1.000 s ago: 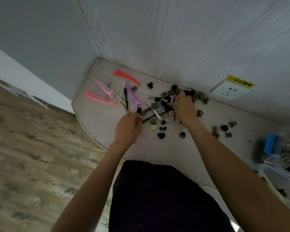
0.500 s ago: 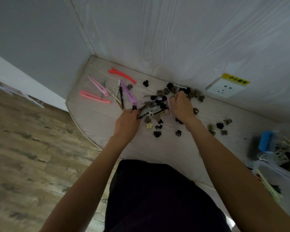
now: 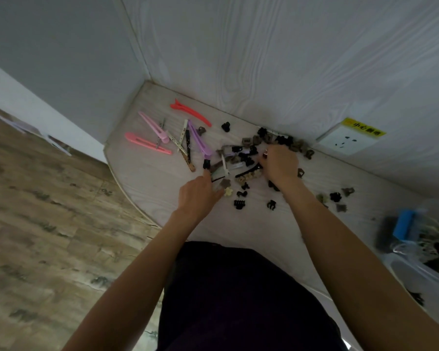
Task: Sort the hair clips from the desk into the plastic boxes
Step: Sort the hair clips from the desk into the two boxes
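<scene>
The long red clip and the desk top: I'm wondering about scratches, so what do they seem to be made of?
The long red clip looks like moulded plastic: one even colour, smooth, slightly glossy. The desk top looks like pale wood-grain laminate or veneer, matt, with printed-looking grain lines; which one cannot be told.

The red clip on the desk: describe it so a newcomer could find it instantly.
Start at the desk's far left corner, where the two walls meet. The red clip lies closest to the back wall, alone beyond the pink and purple long clips. It is the only red one, long, curved, with a forked end.
</scene>
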`<state>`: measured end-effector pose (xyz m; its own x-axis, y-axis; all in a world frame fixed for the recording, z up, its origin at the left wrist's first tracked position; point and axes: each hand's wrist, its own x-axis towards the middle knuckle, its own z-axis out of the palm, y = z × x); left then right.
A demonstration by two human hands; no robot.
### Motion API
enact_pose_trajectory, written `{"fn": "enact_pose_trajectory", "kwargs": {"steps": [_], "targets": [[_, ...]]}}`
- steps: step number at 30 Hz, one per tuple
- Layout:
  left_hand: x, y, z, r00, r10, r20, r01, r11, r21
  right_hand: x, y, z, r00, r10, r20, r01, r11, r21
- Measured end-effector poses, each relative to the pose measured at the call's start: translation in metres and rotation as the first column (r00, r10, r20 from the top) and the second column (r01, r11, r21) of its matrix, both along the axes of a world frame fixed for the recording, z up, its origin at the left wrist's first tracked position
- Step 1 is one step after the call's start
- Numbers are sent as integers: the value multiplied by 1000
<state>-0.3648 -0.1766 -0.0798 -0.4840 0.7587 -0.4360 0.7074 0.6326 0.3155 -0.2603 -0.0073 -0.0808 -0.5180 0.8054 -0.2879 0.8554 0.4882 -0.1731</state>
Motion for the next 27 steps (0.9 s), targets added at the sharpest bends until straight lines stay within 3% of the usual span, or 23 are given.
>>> {"fn": "enact_pose_trajectory", "kwargs": {"steps": [3,7,10,14,16,19,22,27], "targets": [[-2,0,-3,997,-61,-45,58,997,-55,7,8,-1,998,-67,-21,65,994,-87],[-4,-3,-6,998,-27,-58,24,999,-48,17,4,4,969,-111,-219,81,987,-142],[-5,-8,-4,998,50,-39,-49,998,37,20,-1,12,949,6,-315,-36,995,-88],[-11,-26,2,984,178,31,-181,971,158,12,-8,15,904,386,-183,-396,918,-22],[-16,-37,-1,962,270,45,-274,944,186,5,-12,13,867,487,-105,-490,872,-4],[-18,-47,-10,928,370,47,-372,908,190,1,-16,8,862,507,-9,-507,861,-41],[-12,-43,-16,930,363,56,-367,918,148,3,-23,4,858,510,53,-504,858,-96],[-10,-37,-19,955,297,15,-298,954,43,15,-27,-2,876,481,14,-481,877,4]]}}
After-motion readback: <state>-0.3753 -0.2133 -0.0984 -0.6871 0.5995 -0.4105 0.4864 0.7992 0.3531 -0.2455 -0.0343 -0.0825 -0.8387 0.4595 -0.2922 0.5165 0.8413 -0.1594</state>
